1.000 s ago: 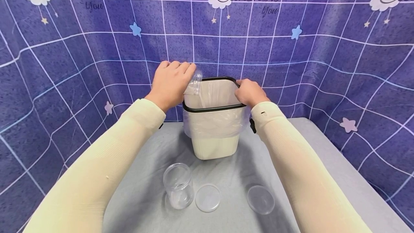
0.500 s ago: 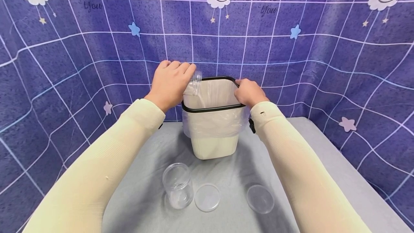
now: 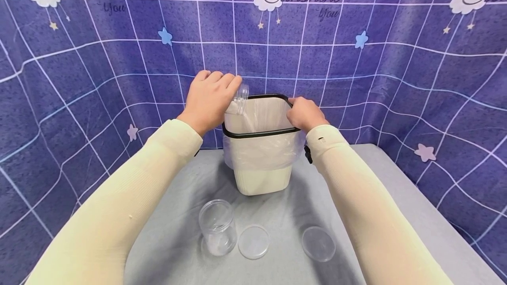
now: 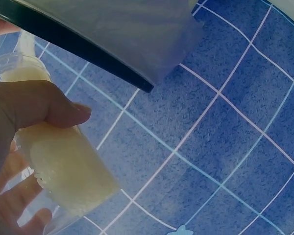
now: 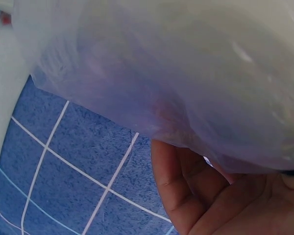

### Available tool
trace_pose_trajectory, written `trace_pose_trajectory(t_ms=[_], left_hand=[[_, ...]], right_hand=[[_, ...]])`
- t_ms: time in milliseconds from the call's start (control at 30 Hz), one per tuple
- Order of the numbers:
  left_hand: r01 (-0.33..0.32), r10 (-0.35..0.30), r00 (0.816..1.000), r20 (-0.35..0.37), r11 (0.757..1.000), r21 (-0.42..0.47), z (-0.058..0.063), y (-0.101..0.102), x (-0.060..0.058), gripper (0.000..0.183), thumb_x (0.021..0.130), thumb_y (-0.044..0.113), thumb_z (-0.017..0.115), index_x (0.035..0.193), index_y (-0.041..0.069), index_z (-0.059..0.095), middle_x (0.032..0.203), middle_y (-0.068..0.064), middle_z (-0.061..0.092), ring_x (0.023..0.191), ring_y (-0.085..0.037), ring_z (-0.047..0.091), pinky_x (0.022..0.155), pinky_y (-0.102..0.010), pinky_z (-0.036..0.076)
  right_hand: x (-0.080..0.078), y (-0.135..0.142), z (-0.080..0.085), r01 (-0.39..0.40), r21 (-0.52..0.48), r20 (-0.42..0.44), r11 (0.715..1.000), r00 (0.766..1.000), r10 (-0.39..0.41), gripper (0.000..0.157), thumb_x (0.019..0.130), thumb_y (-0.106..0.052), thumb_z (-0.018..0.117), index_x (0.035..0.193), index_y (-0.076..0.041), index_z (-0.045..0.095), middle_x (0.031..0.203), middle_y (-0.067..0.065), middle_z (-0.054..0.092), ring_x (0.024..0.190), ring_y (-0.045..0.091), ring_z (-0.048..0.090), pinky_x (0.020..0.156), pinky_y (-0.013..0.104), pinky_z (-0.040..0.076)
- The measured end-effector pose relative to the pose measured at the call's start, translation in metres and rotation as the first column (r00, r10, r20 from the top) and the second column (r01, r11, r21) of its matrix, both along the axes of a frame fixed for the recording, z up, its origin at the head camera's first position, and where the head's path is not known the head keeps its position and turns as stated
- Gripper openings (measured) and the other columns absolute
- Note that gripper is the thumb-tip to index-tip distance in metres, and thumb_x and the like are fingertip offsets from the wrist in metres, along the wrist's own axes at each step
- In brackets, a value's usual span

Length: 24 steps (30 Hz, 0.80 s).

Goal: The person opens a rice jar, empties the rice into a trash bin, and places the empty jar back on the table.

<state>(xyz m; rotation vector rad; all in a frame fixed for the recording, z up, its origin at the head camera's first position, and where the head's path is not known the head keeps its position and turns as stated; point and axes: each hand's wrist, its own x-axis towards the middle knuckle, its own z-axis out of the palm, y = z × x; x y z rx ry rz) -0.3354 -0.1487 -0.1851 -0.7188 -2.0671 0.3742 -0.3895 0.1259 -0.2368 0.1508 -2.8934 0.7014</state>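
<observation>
My left hand [image 3: 210,100] grips a clear plastic jar [image 3: 240,98] tipped sideways over the left side of a cream trash bin [image 3: 263,181]. In the left wrist view the thumb [image 4: 63,110] crosses the jar, and pale off-white contents [image 4: 71,166] fill much of it. A whitish stream [image 3: 248,123] falls from its mouth into the bin; whether it is liquid or fine grains I cannot tell. My right hand [image 3: 306,113] holds the bin's black rim [image 3: 261,133] at the right. A thin plastic liner [image 3: 265,153] hangs over the outside, hiding some fingers in the right wrist view.
Nearer me on the grey-covered table [image 3: 170,236] stands another clear jar [image 3: 217,228]. A round clear lid [image 3: 254,242] lies beside it, and a second lid [image 3: 318,243] is farther right. Blue-purple grid-patterned cloth [image 3: 301,60] surrounds the table at the back and sides.
The left hand has risen slightly with the jar. The whitish stream from its mouth shows more plainly now. The right hand and the bin have stayed nearly still.
</observation>
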Motion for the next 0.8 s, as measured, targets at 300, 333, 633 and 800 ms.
trace_pose_trajectory(t_ms=[300, 333, 633, 800], left_hand=[[0.011, -0.011, 1.000, -0.010, 1.000, -0.003, -0.0004, 0.0013, 0.0006, 0.053, 0.078, -0.002, 0.067, 0.130, 0.007, 0.059, 0.121, -0.009, 0.070, 0.107, -0.033, 0.064, 0.100, -0.054, 0.046], [0.014, -0.014, 1.000, -0.010, 1.000, -0.004, -0.0006, 0.0015, 0.0006, 0.054, 0.078, -0.002, 0.067, 0.130, 0.007, 0.059, 0.121, -0.009, 0.070, 0.107, -0.033, 0.064, 0.101, -0.054, 0.046], [0.018, -0.018, 1.000, 0.000, 1.000, -0.013, -0.0029, 0.0027, -0.0017, 0.055, 0.076, -0.003, 0.070, 0.129, 0.007, 0.058, 0.122, -0.009, 0.070, 0.108, -0.034, 0.064, 0.101, -0.053, 0.045], [0.019, -0.019, 1.000, -0.001, 1.000, -0.020, -0.0041, 0.0012, -0.0025, 0.054, 0.077, -0.002, 0.070, 0.128, 0.008, 0.059, 0.123, -0.009, 0.070, 0.109, -0.034, 0.063, 0.102, -0.054, 0.045]], right_hand=[[-0.0009, 0.0016, -0.0013, 0.005, 0.004, -0.006, 1.000, 1.000, -0.005, 0.067, 0.091, -0.017, 0.044, 0.158, -0.020, 0.045, 0.161, 0.011, 0.045, 0.142, 0.034, 0.049, 0.106, 0.056, 0.046], [-0.0009, 0.0017, -0.0015, 0.006, 0.005, -0.006, 1.000, 1.000, -0.006, 0.067, 0.091, -0.017, 0.044, 0.158, -0.020, 0.045, 0.161, 0.011, 0.045, 0.142, 0.034, 0.049, 0.106, 0.056, 0.046], [-0.0012, 0.0015, -0.0008, 0.011, 0.014, 0.012, 1.000, 1.000, -0.012, 0.068, 0.091, -0.017, 0.044, 0.159, -0.021, 0.043, 0.162, 0.011, 0.044, 0.141, 0.032, 0.049, 0.102, 0.054, 0.047], [-0.0025, 0.0011, -0.0006, 0.012, -0.003, 0.007, 1.000, 1.000, -0.012, 0.068, 0.091, -0.017, 0.045, 0.158, -0.021, 0.044, 0.162, 0.010, 0.044, 0.139, 0.032, 0.050, 0.102, 0.054, 0.047]])
